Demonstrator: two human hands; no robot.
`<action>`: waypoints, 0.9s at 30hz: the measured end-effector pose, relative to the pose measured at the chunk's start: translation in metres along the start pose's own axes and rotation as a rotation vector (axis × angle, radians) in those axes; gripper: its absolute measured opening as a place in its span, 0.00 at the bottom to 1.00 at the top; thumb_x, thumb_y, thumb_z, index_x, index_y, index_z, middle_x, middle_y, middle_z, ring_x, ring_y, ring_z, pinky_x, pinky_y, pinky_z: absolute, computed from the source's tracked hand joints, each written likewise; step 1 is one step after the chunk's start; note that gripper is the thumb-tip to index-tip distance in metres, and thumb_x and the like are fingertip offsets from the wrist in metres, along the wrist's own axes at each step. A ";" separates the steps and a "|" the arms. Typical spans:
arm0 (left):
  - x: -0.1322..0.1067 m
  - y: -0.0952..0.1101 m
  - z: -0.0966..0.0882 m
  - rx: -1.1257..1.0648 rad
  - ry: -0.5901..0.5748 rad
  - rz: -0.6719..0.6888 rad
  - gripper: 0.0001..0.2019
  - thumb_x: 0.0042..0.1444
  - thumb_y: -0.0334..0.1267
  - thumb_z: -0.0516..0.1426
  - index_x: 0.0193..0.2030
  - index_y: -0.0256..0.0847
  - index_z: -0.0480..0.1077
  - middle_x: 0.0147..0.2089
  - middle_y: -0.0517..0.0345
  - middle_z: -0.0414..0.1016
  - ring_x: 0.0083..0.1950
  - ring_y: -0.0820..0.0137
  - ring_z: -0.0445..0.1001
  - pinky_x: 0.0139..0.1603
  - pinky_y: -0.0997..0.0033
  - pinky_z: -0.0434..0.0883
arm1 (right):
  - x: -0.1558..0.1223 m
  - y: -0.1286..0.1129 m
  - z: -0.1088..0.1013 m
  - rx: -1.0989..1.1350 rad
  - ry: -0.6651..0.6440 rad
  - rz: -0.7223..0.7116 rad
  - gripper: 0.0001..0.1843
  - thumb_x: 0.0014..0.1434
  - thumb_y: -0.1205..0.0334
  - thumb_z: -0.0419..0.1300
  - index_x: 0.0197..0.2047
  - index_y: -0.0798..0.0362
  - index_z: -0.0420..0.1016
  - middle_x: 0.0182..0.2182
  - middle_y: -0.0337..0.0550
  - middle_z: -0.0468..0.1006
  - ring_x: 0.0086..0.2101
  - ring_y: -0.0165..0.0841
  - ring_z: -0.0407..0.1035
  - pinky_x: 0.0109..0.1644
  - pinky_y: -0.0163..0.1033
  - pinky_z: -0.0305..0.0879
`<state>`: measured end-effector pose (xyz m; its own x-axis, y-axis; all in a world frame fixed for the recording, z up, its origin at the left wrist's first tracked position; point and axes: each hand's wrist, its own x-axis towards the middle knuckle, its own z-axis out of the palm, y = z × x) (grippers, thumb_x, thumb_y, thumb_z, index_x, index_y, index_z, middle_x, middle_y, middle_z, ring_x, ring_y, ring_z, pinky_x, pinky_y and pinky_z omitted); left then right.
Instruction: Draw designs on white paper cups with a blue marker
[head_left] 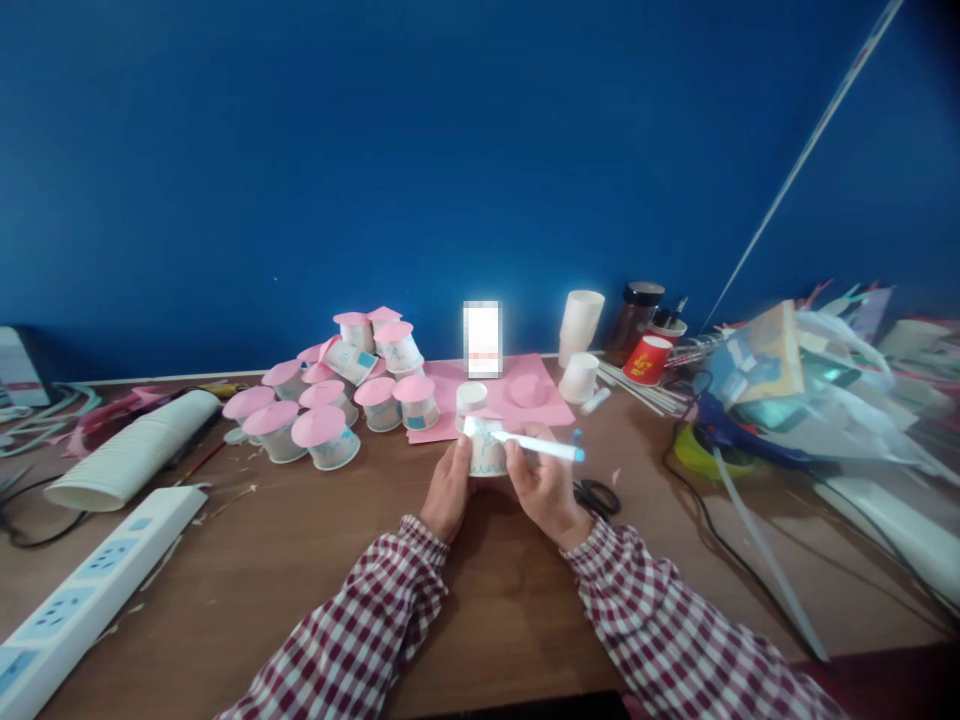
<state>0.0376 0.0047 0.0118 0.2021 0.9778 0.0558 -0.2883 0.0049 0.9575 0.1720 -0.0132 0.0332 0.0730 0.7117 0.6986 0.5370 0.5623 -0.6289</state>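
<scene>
A white paper cup (489, 461) with blue lines drawn on it is held by its side in my left hand (448, 490), fingers closed round it. My right hand (546, 490) is closed on a white marker pen (551, 447) with a light blue end, its tip side close to the cup's wall. Behind the held cup stands another white cup (471, 396), on or near pink paper (442, 405). To the left sits a group of drawn-on cups with pink cone tops (319, 426), one of them lying tilted over others.
Black-handled scissors (598, 496) lie just right of my right hand. A power strip (90, 575) and a long stack of paper cups (139, 455) are at left. White cups (580, 377), a red cup (649, 359), a jar (636, 320) and cluttered bags (757, 370) occupy the right.
</scene>
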 end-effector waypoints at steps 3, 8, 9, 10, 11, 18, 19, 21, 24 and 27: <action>-0.001 0.001 0.000 0.021 0.005 -0.001 0.28 0.58 0.55 0.47 0.53 0.33 0.67 0.45 0.46 0.74 0.43 0.62 0.72 0.42 0.63 0.70 | 0.000 0.000 0.000 0.003 0.009 0.002 0.05 0.61 0.63 0.53 0.39 0.53 0.67 0.33 0.45 0.73 0.34 0.34 0.70 0.39 0.39 0.69; 0.000 0.001 0.000 0.050 0.014 0.011 0.28 0.58 0.56 0.47 0.53 0.33 0.67 0.45 0.46 0.75 0.44 0.61 0.72 0.43 0.63 0.69 | 0.000 0.000 0.000 0.008 0.006 0.009 0.04 0.61 0.63 0.53 0.39 0.53 0.67 0.33 0.45 0.74 0.34 0.35 0.70 0.39 0.41 0.70; 0.000 0.001 0.000 0.057 0.019 0.012 0.28 0.57 0.56 0.47 0.52 0.32 0.67 0.45 0.46 0.75 0.44 0.61 0.72 0.43 0.63 0.69 | 0.000 0.000 0.001 0.008 0.010 0.009 0.04 0.61 0.63 0.53 0.39 0.53 0.67 0.33 0.45 0.74 0.34 0.35 0.70 0.39 0.41 0.70; 0.000 0.001 0.000 0.061 0.023 0.012 0.28 0.57 0.56 0.48 0.52 0.32 0.67 0.45 0.46 0.75 0.44 0.61 0.72 0.43 0.63 0.69 | 0.000 0.000 0.001 0.010 0.012 0.011 0.04 0.61 0.63 0.53 0.39 0.53 0.67 0.33 0.45 0.74 0.34 0.35 0.70 0.39 0.41 0.70; 0.000 0.001 0.000 0.060 0.022 0.011 0.28 0.57 0.56 0.48 0.52 0.32 0.67 0.45 0.46 0.75 0.44 0.61 0.72 0.43 0.63 0.69 | 0.000 0.000 0.001 0.010 0.012 0.013 0.04 0.60 0.63 0.53 0.39 0.53 0.67 0.33 0.45 0.74 0.34 0.35 0.70 0.39 0.41 0.70; -0.001 0.001 0.001 -0.001 -0.005 -0.010 0.27 0.58 0.55 0.47 0.54 0.34 0.66 0.46 0.46 0.74 0.44 0.62 0.72 0.42 0.64 0.70 | 0.000 0.000 0.000 0.010 -0.009 0.021 0.05 0.61 0.64 0.53 0.40 0.53 0.67 0.33 0.44 0.73 0.34 0.33 0.70 0.39 0.39 0.69; -0.001 0.001 0.001 -0.002 0.000 -0.008 0.28 0.58 0.55 0.47 0.54 0.33 0.66 0.46 0.46 0.74 0.44 0.61 0.72 0.42 0.63 0.70 | 0.000 0.000 0.000 0.007 -0.011 0.022 0.04 0.61 0.63 0.53 0.40 0.53 0.67 0.33 0.44 0.73 0.34 0.33 0.70 0.39 0.39 0.69; 0.000 0.000 0.001 -0.002 0.015 0.000 0.28 0.58 0.55 0.48 0.53 0.33 0.66 0.46 0.46 0.74 0.44 0.61 0.72 0.43 0.63 0.70 | -0.001 0.000 0.001 0.001 -0.010 0.023 0.04 0.60 0.63 0.53 0.39 0.53 0.67 0.33 0.44 0.73 0.34 0.33 0.70 0.39 0.39 0.69; 0.000 0.000 0.001 0.007 0.034 0.007 0.27 0.57 0.56 0.48 0.51 0.34 0.68 0.45 0.47 0.75 0.43 0.62 0.73 0.44 0.63 0.69 | -0.001 0.000 0.001 -0.003 -0.012 0.023 0.04 0.60 0.63 0.53 0.39 0.52 0.67 0.33 0.44 0.73 0.33 0.33 0.70 0.38 0.39 0.69; 0.000 -0.001 0.000 0.013 0.052 0.009 0.26 0.56 0.56 0.49 0.49 0.34 0.69 0.44 0.47 0.75 0.42 0.62 0.73 0.44 0.63 0.69 | 0.000 0.000 0.001 -0.003 -0.007 0.014 0.04 0.60 0.64 0.53 0.39 0.52 0.67 0.33 0.44 0.73 0.33 0.33 0.70 0.37 0.39 0.69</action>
<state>0.0379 0.0047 0.0112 0.1509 0.9873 0.0502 -0.2774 -0.0065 0.9607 0.1709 -0.0130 0.0328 0.0748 0.7222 0.6876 0.5385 0.5511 -0.6374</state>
